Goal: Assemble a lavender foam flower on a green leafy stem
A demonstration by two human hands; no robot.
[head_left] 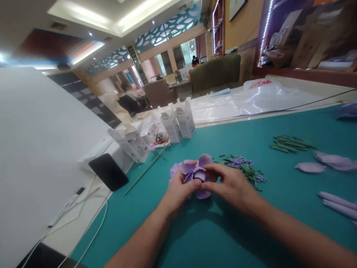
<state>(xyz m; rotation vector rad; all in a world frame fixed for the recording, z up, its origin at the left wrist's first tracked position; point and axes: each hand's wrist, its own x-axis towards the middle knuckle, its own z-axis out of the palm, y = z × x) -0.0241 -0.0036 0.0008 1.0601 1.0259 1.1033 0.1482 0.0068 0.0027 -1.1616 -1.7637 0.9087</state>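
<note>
Over the middle of the green mat, a purple artificial flower (205,160) with spread petals is held between both hands. My left hand (178,191) is closed around its left side, with the thumb on the inner petals. From the right, my right hand (234,182) pinches the petals near the flower's centre with thumb and fingers. Some petals and whatever lies under the flower are hidden by my fingers. Just beyond my right hand lies a heap of green leaf pieces (251,173) mixed with small purple rings (241,160).
Green stem pieces (290,144), purple petal bundles (309,167) and purple rolls (337,201) lie at right. A long green stem (145,175), white boxes (185,121), a black tablet-like slab (108,172) and cables (97,227) are at left. Clear plastic sheeting (223,106) covers the far edge.
</note>
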